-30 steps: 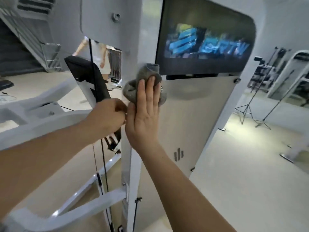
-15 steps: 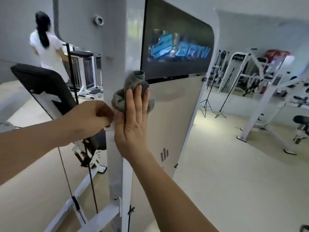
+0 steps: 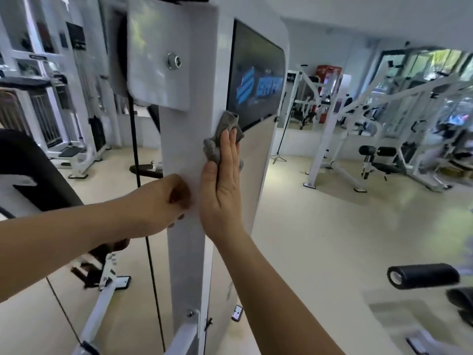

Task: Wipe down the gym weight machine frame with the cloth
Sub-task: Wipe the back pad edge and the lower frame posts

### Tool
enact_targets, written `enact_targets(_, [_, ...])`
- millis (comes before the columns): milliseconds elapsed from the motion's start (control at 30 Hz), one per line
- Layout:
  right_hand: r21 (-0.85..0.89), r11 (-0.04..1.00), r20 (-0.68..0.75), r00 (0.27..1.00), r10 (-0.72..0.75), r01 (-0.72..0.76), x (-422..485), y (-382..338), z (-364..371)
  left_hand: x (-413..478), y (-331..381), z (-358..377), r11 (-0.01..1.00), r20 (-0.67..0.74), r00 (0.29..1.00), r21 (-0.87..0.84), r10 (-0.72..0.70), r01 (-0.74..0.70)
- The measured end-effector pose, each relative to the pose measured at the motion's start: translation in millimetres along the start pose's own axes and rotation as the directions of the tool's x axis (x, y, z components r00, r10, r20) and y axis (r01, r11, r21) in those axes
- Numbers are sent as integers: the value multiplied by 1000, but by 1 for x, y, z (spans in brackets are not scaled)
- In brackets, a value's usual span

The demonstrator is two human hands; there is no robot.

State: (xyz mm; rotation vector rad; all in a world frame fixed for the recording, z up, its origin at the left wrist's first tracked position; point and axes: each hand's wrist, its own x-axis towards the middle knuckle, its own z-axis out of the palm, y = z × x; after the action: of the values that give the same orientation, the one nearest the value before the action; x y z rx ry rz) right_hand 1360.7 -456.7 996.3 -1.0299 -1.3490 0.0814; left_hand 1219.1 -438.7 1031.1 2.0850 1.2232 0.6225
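A white upright post of the weight machine frame (image 3: 186,252) stands in the middle of the head view, with a dark logo panel (image 3: 256,80) on its right side. My right hand (image 3: 222,185) presses a crumpled grey cloth (image 3: 222,134) flat against the post's right edge, fingers straight and pointing up. The cloth sticks out above and beside the fingertips, just below the dark panel. My left hand (image 3: 163,203) rests against the left face of the post at about the same height, its fingers curled in with nothing visible in them.
A black cable (image 3: 135,149) runs down just left of the post, and a black padded seat back (image 3: 38,175) stands at the far left. White machines and benches (image 3: 371,160) fill the right background. A black roller pad (image 3: 422,275) sits at the lower right over pale floor.
The view has swung round to the right, so the post's left face now shows. Both hands stay on the post, the right one still pressing the cloth at the panel's lower corner.
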Motion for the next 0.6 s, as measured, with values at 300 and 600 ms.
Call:
enact_targets(300, [-19,1000,-56,998,20,-21,13,-11,8,-5,-15,11,979,-141,971,-34,195,-201])
enact_targets(600, [-24,1000,-178,984,1,-5,2,-12,30,-8,-27,0,943,-86,977,-258,194,-210])
